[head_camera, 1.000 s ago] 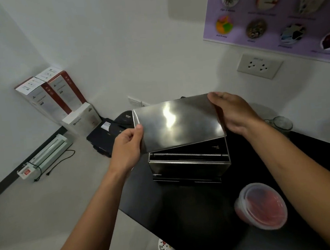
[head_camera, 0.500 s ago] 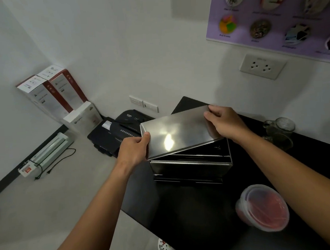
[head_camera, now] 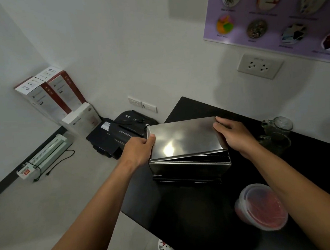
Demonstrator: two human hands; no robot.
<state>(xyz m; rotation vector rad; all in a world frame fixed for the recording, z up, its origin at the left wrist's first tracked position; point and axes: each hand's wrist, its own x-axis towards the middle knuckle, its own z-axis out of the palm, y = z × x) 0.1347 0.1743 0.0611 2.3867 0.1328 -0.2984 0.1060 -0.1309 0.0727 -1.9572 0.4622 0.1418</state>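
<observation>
A shiny steel lid (head_camera: 183, 137) lies almost flat on top of a steel box (head_camera: 191, 168) that stands on the black table (head_camera: 186, 212). A thin gap still shows along the lid's front right edge. My left hand (head_camera: 140, 149) grips the lid's left end, thumb on top. My right hand (head_camera: 234, 134) holds the right end, fingers curled over the edge.
A clear tub with a red-tinted lid (head_camera: 263, 206) sits at the table's front right. Glass jars (head_camera: 277, 130) stand by the wall. On the floor to the left are a black shredder (head_camera: 119, 134), white and red boxes (head_camera: 53, 94) and a laminator (head_camera: 46, 154).
Both hands have lowered the lid from a steep tilt above the box until it lies nearly flat on the box's rim.
</observation>
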